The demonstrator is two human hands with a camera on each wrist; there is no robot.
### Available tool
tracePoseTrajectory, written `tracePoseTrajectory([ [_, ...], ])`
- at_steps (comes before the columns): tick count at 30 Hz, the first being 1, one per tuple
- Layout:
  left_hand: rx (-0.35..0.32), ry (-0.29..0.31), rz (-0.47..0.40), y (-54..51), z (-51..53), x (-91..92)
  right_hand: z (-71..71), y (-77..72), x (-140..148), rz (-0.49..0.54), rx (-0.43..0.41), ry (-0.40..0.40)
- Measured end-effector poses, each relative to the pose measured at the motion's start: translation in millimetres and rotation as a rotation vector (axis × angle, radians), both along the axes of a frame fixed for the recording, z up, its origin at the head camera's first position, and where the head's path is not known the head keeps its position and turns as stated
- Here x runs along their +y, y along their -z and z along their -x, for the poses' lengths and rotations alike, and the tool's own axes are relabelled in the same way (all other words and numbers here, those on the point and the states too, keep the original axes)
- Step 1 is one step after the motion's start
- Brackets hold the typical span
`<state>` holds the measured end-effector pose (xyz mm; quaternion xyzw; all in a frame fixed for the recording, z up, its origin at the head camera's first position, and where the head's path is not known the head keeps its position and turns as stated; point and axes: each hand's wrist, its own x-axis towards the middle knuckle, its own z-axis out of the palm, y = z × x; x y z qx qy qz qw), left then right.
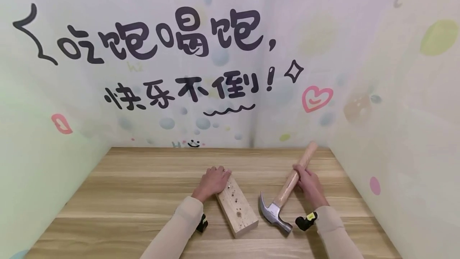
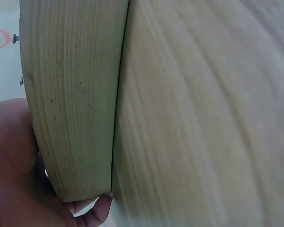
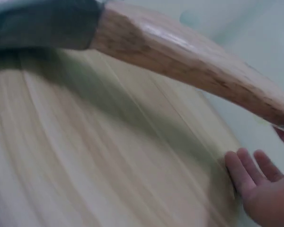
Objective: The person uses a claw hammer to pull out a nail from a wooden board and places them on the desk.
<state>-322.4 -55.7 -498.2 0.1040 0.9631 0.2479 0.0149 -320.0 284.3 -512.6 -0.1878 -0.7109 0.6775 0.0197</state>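
A pale wooden block lies lengthwise on the table, with several nails and small holes in its top face. My left hand grips its far end; in the left wrist view the fingers curl round the end of the block. To the right is a claw hammer with a steel head and a wooden handle. My right hand pinches the handle at its upper part, the head pointing toward me. In the right wrist view the other fingers extend away from the handle.
The wood-grain table runs back to a printed wall with black lettering. Side walls stand left and right. A black wrist device is on the right wrist and another on the left.
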Motion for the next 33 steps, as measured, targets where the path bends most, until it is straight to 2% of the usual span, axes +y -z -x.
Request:
tracePoseTrajectory([
  [4,0.010,0.004,0.023,1.3,0.3,-0.1,0.4,-4.6,-11.5,0.152,0.094,-0.012],
  [8,0.015,0.006,0.036,3.5,-0.4,0.9,-0.9,-9.5,-20.7,0.296,0.214,-0.063],
  [11,0.017,0.004,0.038,3.7,-1.6,0.8,-3.1,-13.8,-25.9,0.378,0.282,-0.160],
  [17,0.019,0.000,0.068,4.0,-2.0,0.0,-10.6,-21.0,-38.3,0.625,0.376,-0.349],
  [21,0.025,-0.004,0.066,4.0,-1.6,0.1,-15.0,-23.0,-46.3,0.775,0.409,-0.439],
  [23,0.026,-0.004,0.068,4.5,-1.6,0.3,-16.4,-24.3,-50.0,0.791,0.406,-0.439],
  [29,0.034,-0.003,0.082,5.9,-2.6,1.2,-22.2,-36.2,-62.0,0.720,0.385,-0.391],
  [33,0.022,-0.013,0.101,4.1,-3.7,0.4,-30.6,-50.7,-74.2,0.615,0.373,-0.355],
])
